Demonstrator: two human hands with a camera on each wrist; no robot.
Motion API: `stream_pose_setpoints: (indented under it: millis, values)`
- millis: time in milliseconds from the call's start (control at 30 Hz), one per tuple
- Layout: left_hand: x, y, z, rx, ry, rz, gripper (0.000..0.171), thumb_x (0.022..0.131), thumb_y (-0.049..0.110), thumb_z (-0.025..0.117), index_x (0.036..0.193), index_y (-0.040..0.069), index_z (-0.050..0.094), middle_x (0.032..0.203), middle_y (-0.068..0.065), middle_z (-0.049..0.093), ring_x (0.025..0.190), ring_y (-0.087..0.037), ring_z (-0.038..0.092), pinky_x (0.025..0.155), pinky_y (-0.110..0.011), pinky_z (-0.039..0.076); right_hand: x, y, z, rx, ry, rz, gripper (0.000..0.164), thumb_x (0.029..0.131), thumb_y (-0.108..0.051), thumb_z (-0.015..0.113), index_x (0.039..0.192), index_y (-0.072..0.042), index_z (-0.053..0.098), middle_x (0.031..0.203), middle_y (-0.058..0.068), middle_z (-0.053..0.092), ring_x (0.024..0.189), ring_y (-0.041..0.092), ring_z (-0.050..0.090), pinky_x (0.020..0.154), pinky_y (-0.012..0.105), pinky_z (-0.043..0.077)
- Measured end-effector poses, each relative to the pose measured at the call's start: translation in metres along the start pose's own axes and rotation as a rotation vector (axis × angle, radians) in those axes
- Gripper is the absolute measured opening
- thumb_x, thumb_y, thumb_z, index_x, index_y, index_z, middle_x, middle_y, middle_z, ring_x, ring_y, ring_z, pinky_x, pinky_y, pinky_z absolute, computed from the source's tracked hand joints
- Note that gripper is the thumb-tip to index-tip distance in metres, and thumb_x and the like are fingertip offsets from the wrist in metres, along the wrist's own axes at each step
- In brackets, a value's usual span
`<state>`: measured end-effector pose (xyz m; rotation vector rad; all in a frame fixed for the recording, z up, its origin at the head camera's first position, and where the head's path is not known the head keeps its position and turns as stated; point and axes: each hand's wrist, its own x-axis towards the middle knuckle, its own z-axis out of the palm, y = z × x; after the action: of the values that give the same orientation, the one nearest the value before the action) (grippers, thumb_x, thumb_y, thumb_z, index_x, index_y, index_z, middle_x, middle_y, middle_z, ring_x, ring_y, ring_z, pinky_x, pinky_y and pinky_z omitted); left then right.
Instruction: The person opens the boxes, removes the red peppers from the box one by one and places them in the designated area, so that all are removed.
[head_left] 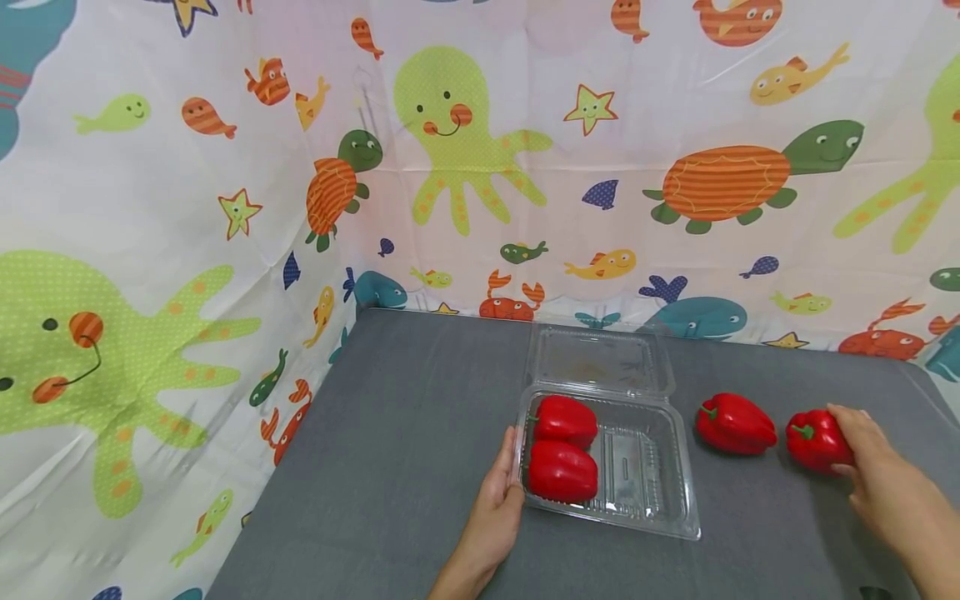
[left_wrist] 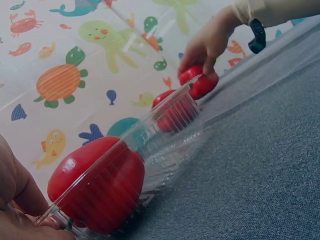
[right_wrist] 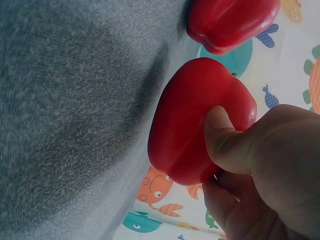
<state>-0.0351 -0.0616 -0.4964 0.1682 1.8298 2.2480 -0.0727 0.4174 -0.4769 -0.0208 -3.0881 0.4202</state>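
My right hand [head_left: 881,467] grips a red bell pepper [head_left: 813,442] with a green stem at the right of the table. In the right wrist view, the thumb presses on that bell pepper [right_wrist: 195,120] and the fingers curl round its far side. A clear plastic container [head_left: 652,521] stands with its lid folded back. Two red bell peppers lie along its left side, a rear one [head_left: 566,421] and a front one [head_left: 562,472]. My left hand [head_left: 491,504] holds the container's left edge, the rim running in between thumb and fingers in the left wrist view.
Another red bell pepper [head_left: 735,425] lies between the container and my right hand. The open lid [head_left: 600,358] extends toward the back edge of the grey table [head_left: 390,467]. A curtain [head_left: 480,275] printed with sea animals hangs behind and at the left.
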Motion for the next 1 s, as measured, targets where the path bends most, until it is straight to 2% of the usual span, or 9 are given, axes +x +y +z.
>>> stream_pose_setpoints:
  millis: [133, 233, 367, 633, 833, 1000]
  values:
    - [-0.0008, -0.0016, -0.0008, -0.003, 0.0, 0.015, 0.073, 0.105, -0.009, 0.031, 0.17, 0.008, 0.004, 0.178, -0.003, 0.008, 0.164, -0.023, 0.003, 0.125, -0.021, 0.018, 0.002, 0.0017, 0.0014, -0.005, -0.01, -0.005, 0.105, 0.077, 0.018, 0.079, 0.16, 0.006, 0.016, 0.154, 0.045, 0.021, 0.143, 0.066, 0.021, 0.086, 0.081, 0.041]
    - [-0.0003, -0.0027, -0.0011, -0.003, 0.0, 0.015, 0.073, 0.104, -0.01, 0.03, 0.17, 0.008, 0.004, 0.178, -0.002, 0.009, 0.163, -0.022, 0.003, 0.125, -0.021, 0.017, 0.0025, 0.0022, 0.0019, -0.015, -0.015, -0.006, 0.107, 0.076, 0.017, 0.08, 0.16, 0.006, 0.016, 0.154, 0.045, 0.021, 0.133, 0.067, 0.03, 0.083, 0.079, 0.045]
    - [0.0012, -0.0027, -0.0011, -0.001, 0.001, 0.008, 0.074, 0.104, -0.01, 0.031, 0.171, 0.009, 0.004, 0.178, 0.0, 0.009, 0.163, -0.02, 0.004, 0.125, -0.022, 0.017, 0.0033, 0.0024, 0.0021, -0.02, -0.03, -0.005, 0.11, 0.075, 0.018, 0.08, 0.161, 0.007, 0.013, 0.155, 0.045, 0.019, 0.132, 0.066, 0.029, 0.08, 0.076, 0.051]
    - [0.0001, -0.0033, -0.0014, 0.0, -0.002, 0.008, 0.073, 0.105, -0.008, 0.032, 0.171, 0.009, 0.004, 0.178, -0.002, 0.009, 0.164, -0.023, 0.004, 0.124, -0.019, 0.018, 0.0038, 0.0033, 0.003, -0.023, -0.064, 0.008, 0.114, 0.071, 0.02, 0.08, 0.161, 0.009, 0.012, 0.156, 0.045, 0.016, 0.147, 0.063, 0.012, 0.079, 0.075, 0.051]
    - [0.0002, -0.0039, -0.0014, -0.002, -0.004, 0.015, 0.073, 0.105, -0.008, 0.031, 0.17, 0.008, 0.003, 0.178, -0.002, 0.008, 0.163, -0.022, 0.004, 0.124, -0.018, 0.018, 0.0045, 0.0045, 0.0034, -0.027, -0.07, -0.005, 0.116, 0.07, 0.021, 0.08, 0.162, 0.009, 0.01, 0.158, 0.044, 0.014, 0.151, 0.06, 0.002, 0.078, 0.074, 0.053]
    - [0.0005, -0.0037, -0.0024, 0.003, -0.004, 0.015, 0.073, 0.105, -0.008, 0.032, 0.171, 0.009, 0.003, 0.178, -0.001, 0.008, 0.163, -0.021, 0.005, 0.123, -0.018, 0.019, 0.0055, 0.0042, 0.0038, -0.021, -0.071, -0.008, 0.12, 0.069, 0.022, 0.079, 0.163, 0.008, 0.007, 0.162, 0.043, 0.008, 0.153, 0.057, -0.005, 0.086, 0.078, 0.046]
